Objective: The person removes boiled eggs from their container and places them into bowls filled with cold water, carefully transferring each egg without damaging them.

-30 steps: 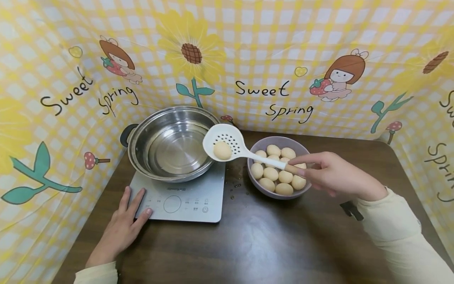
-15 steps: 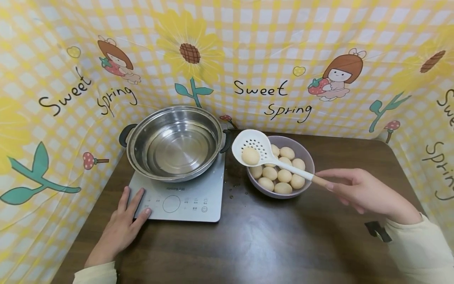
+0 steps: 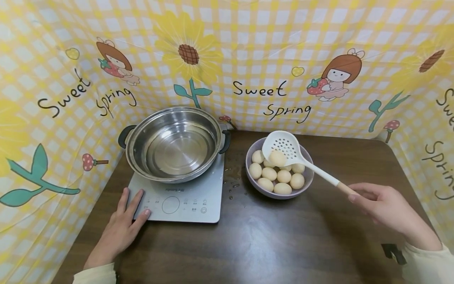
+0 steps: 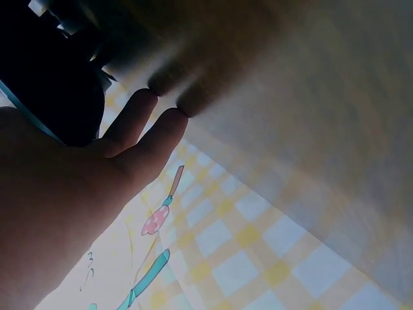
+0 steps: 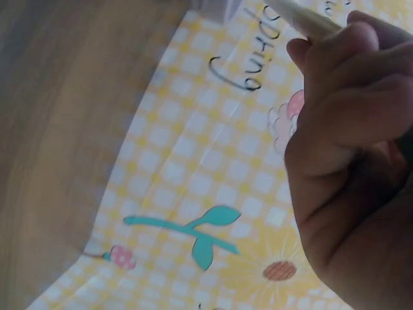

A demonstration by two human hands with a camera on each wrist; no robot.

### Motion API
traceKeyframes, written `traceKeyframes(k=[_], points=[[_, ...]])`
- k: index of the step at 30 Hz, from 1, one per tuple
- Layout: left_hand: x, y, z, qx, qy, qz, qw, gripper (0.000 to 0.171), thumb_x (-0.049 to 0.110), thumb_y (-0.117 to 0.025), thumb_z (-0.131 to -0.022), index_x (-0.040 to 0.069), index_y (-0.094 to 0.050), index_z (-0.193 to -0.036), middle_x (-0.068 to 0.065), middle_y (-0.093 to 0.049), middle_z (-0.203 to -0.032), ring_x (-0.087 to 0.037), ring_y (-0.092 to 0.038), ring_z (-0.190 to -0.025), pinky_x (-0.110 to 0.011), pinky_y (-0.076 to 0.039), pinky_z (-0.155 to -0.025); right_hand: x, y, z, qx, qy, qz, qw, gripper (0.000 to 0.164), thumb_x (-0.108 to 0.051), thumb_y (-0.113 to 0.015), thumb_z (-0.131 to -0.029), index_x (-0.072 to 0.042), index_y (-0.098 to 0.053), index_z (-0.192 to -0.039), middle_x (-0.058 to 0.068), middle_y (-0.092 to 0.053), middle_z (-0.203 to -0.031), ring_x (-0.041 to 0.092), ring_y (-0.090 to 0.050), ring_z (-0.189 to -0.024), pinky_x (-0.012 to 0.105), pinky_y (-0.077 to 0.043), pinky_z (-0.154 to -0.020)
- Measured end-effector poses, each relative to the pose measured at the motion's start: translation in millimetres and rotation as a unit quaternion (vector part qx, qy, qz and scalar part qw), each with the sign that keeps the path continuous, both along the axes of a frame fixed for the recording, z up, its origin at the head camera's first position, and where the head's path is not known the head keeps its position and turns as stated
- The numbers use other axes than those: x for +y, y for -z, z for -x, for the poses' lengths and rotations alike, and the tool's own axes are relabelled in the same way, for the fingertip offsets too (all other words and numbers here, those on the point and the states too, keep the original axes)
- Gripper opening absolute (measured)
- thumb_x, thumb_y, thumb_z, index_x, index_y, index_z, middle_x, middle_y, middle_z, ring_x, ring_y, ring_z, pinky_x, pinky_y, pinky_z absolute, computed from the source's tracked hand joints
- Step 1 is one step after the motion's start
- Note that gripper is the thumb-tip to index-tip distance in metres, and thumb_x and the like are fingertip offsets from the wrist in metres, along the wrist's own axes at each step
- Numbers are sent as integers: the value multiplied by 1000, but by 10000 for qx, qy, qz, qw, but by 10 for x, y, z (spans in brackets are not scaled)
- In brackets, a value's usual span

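Observation:
My right hand (image 3: 384, 207) grips the wooden end of a white slotted spoon (image 3: 320, 172), and the right wrist view shows its fingers curled round that handle (image 5: 316, 24). One egg (image 3: 277, 158) lies in the spoon's perforated head, which is over a purple bowl (image 3: 253, 187) holding several more eggs (image 3: 283, 188). At the left, my left hand (image 3: 118, 230) rests with spread fingers on the corner of a white induction cooker (image 3: 211, 205). On that cooker stands a steel pot (image 3: 170, 178) with clear water in it.
The pot's black handles (image 3: 225, 142) stick out at both sides. Water drops (image 3: 231, 185) dot the brown table (image 3: 248, 240) between cooker and bowl. A yellow checked cloth (image 3: 262, 47) hangs behind and at both sides.
My right hand has drawn the slotted spoon, egg in it, rightward from the pot's rim to above the bowl. My left hand has stayed in place on the cooker.

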State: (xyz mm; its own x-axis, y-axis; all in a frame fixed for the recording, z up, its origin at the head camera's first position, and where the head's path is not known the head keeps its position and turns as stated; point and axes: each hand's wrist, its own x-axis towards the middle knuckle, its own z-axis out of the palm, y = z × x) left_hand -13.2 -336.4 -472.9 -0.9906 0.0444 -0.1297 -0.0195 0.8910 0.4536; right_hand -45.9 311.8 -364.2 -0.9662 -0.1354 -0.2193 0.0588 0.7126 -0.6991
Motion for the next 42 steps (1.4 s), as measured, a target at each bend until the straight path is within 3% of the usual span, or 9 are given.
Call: traceKeyframes(k=[4, 11, 20, 25, 28, 30, 34, 37, 42], points=[[0, -5, 0, -52, -7, 2, 10000, 71, 47, -43, -108, 16, -11, -164, -23, 15, -165, -75, -27, -122, -80, -30, -88, 40, 79, -68, 394, 241, -408, 9981, 37, -33, -65, -101, -4, -67, -124, 2, -57, -62, 15, -47, -46, 30, -40, -41], [-4, 6, 12, -57, -12, 18, 10000, 71, 46, -43, -108, 16, -11, -164, -23, 16, -165, -75, -27, -122, -80, -30, -89, 24, 229, -192, 1249, 819, -979, 9839, 27, -34, -72, -96, -7, -71, -101, -3, -60, -68, 11, -47, -57, 30, -36, -51], [6, 25, 20, -83, -13, 12, 10000, 72, 47, -42, -108, 17, -10, -164, -22, 17, -165, -74, -26, -123, -80, -30, -90, -100, 339, -371, 1538, 1254, -665, 9779, 25, -25, -78, -92, -13, -58, -101, -4, -63, -77, 10, -51, -60, 29, -37, -51], [9, 19, 21, -72, 2, -2, 10000, 72, 47, -43, -108, 17, -10, -164, -22, 17, -165, -74, -26, -123, -80, -30, -90, -166, 405, -441, 2036, 1506, -49, 9674, 18, -16, -75, -93, -14, -58, -91, -6, -55, -66, 11, -46, -54, 28, -35, -46], [-3, 7, 20, -74, 10, -17, 10000, 71, 46, -42, -108, 17, -10, -164, -22, 17, -165, -75, -25, -123, -80, -29, -90, -201, 501, -422, 2283, 1294, -17, 9649, 26, -16, -74, -95, -18, -55, -76, -8, -45, -57, 10, -40, -49, 28, -31, -43], [-17, 0, 15, -89, 7, 7, 10000, 71, 46, -42, -108, 17, -9, -164, -22, 18, -165, -76, -25, -123, -80, -29, -89, -216, 583, -396, 2524, 918, -526, 9618, 36, -18, -75, -94, -21, -48, -70, -10, -36, -54, 8, -34, -46, 28, -28, -41], [-39, -13, 3, -139, 1, 62, 9999, 71, 46, -42, -108, 16, -9, -164, -23, 18, -164, -76, -26, -121, -81, -29, -88, -245, 723, -379, 3061, 589, -1282, 9415, 44, -21, -80, -88, -24, -42, -66, -14, -32, -54, 4, -32, -46, 26, -26, -42], [-40, -5, 18, -135, 17, 61, 9999, 72, 46, -42, -108, 16, -9, -164, -23, 18, -164, -76, -26, -121, -81, -29, -88, -271, 751, -392, 3212, 916, -1068, 9365, 46, -19, -82, -85, -26, -42, -64, -16, -32, -54, 4, -32, -46, 25, -24, -40], [-21, 23, 44, -145, 24, 29, 9999, 72, 47, -42, -108, 16, -9, -164, -23, 18, -164, -76, -25, -122, -80, -29, -89, -310, 648, -388, 3388, 1519, -725, 9257, 49, -15, -84, -84, -23, -41, -61, -13, -35, -52, 4, -32, -46, 23, -25, -40]])
